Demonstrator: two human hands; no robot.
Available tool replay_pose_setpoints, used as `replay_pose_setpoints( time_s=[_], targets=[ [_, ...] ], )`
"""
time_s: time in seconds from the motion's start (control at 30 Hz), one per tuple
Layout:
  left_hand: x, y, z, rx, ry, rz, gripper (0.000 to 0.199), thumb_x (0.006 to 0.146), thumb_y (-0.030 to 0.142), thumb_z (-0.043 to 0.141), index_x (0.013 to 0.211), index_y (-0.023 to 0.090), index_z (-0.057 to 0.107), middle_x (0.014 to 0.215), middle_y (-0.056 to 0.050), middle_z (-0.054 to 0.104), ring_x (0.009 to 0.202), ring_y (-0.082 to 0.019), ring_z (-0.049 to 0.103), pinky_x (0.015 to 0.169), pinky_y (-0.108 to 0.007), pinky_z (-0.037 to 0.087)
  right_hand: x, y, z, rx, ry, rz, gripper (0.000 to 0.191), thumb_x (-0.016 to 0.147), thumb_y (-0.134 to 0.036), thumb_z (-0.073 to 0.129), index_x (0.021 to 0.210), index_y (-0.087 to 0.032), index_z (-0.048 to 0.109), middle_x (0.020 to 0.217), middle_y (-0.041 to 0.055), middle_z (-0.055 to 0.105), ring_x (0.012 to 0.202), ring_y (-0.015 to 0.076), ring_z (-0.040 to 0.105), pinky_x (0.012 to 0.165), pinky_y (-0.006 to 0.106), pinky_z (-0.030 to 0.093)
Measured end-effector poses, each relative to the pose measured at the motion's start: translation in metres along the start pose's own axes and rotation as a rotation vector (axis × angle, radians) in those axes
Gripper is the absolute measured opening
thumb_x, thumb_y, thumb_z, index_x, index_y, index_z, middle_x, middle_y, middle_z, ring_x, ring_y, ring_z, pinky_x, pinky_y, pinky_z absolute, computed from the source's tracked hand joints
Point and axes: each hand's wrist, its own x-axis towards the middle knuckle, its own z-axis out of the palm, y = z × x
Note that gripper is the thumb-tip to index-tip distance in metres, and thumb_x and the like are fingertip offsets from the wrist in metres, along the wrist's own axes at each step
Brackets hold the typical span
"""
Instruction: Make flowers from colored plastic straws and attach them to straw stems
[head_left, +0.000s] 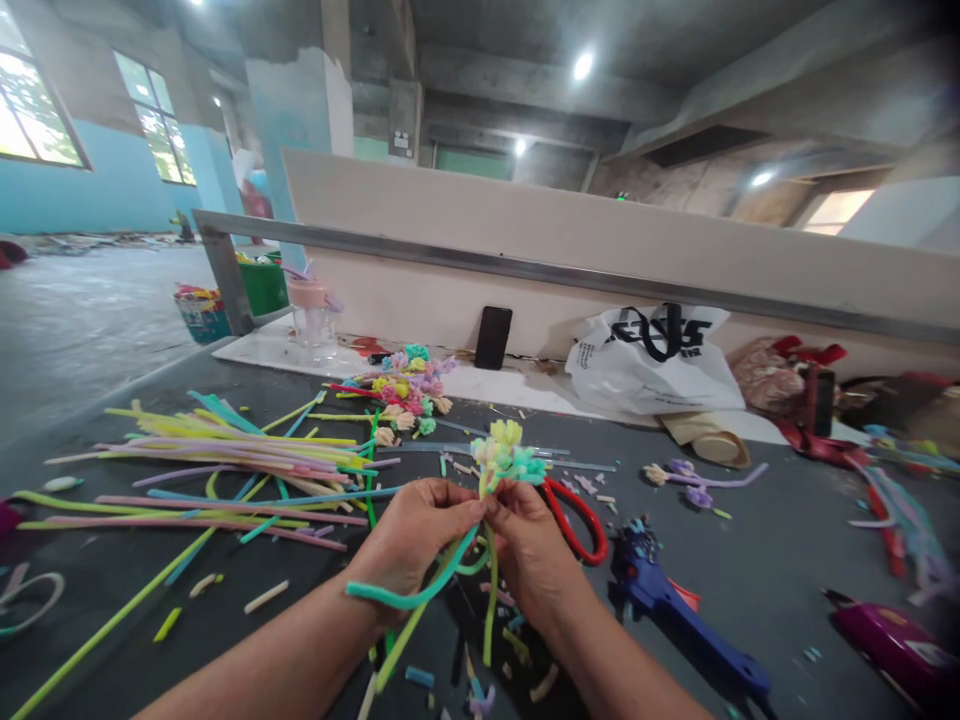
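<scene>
Both of my hands meet at the middle of the table around a small pipe-cleaner flower bunch (507, 458) with yellow, white and turquoise heads. My left hand (424, 525) pinches its stems between thumb and fingers. From the other side, my right hand (529, 535) grips the same stems just under the heads. A turquoise pipe-cleaner stem (412, 598) curls out over my left wrist, and yellow-green stems (489, 610) hang down between the hands. Red-handled scissors (581, 525) lie right behind my right hand, their blades partly hidden.
Loose pipe cleaners (247, 450) are heaped at left, with finished flowers (409, 390) behind. A blue glue gun (686, 615) and a purple tool (892, 640) lie at right. A phone (493, 338), a white bag (652, 360) and a lidded cup (313, 315) stand along the back.
</scene>
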Motion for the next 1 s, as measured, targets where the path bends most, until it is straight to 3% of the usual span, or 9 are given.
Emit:
replay_pose_setpoints(
  time_s=[0.17, 0.4, 0.6, 0.73, 0.9, 1.0],
  targets=[
    [0.004, -0.003, -0.008, -0.036, -0.094, -0.026, 0.034, 0.052, 0.035, 0.078, 0.059, 0.011, 0.055, 0.046, 0.002, 0.055, 0.038, -0.005, 0.043, 0.041, -0.018, 0.028, -0.003, -0.006, 0.002, 0.037, -0.098, 0.174, 0.025, 0.055, -0.019, 0.079, 0.07, -0.021, 0.059, 0.066, -0.0061, 0.059, 0.054, 0.0095, 0.054, 0.056, 0.023, 0.044],
    [0.0, 0.002, -0.006, 0.048, -0.188, 0.015, 0.03, 0.059, 0.037, 0.073, 0.062, 0.011, 0.06, 0.05, 0.0, 0.056, 0.04, -0.005, 0.042, 0.042, -0.018, 0.028, -0.001, -0.014, -0.003, 0.05, -0.196, 0.334, 0.031, 0.055, -0.021, 0.079, 0.078, -0.02, 0.058, 0.069, -0.004, 0.061, 0.057, 0.01, 0.056, 0.055, 0.022, 0.042],
    [-0.004, 0.006, 0.001, 0.196, -0.111, 0.115, 0.025, 0.067, 0.037, 0.064, 0.065, 0.013, 0.056, 0.051, 0.001, 0.056, 0.044, -0.008, 0.046, 0.044, -0.019, 0.034, 0.002, -0.018, -0.009, -0.014, -0.273, 0.42, 0.023, 0.064, -0.027, 0.075, 0.076, -0.017, 0.057, 0.065, -0.0021, 0.06, 0.056, 0.0097, 0.055, 0.06, 0.023, 0.043],
    [-0.005, 0.004, 0.004, 0.314, 0.054, 0.201, 0.018, 0.073, 0.031, 0.055, 0.066, 0.015, 0.053, 0.053, 0.001, 0.055, 0.046, -0.01, 0.047, 0.046, -0.021, 0.036, -0.001, -0.023, -0.003, -0.069, -0.287, 0.431, 0.023, 0.066, -0.029, 0.073, 0.078, -0.016, 0.059, 0.065, -0.0017, 0.06, 0.055, 0.0083, 0.055, 0.058, 0.021, 0.043],
    [-0.003, 0.001, 0.0, 0.673, 0.194, 0.444, 0.014, 0.075, 0.024, 0.049, 0.065, 0.016, 0.057, 0.062, 0.0, 0.058, 0.06, -0.014, 0.051, 0.056, -0.023, 0.038, -0.002, -0.027, 0.001, -0.327, -0.184, 0.331, 0.026, 0.062, -0.032, 0.073, 0.068, -0.016, 0.054, 0.05, -0.007, 0.051, 0.036, 0.0038, 0.037, 0.042, 0.02, 0.041],
    [-0.002, 0.002, -0.002, 0.828, 0.228, 0.545, 0.016, 0.075, 0.019, 0.047, 0.061, 0.017, 0.053, 0.061, 0.001, 0.053, 0.062, -0.013, 0.048, 0.058, -0.022, 0.036, -0.002, -0.027, 0.001, -0.479, -0.103, 0.265, 0.024, 0.064, -0.034, 0.069, 0.064, -0.017, 0.051, 0.043, -0.0092, 0.044, 0.031, 0.0025, 0.026, 0.032, 0.016, 0.028]
  ],
)
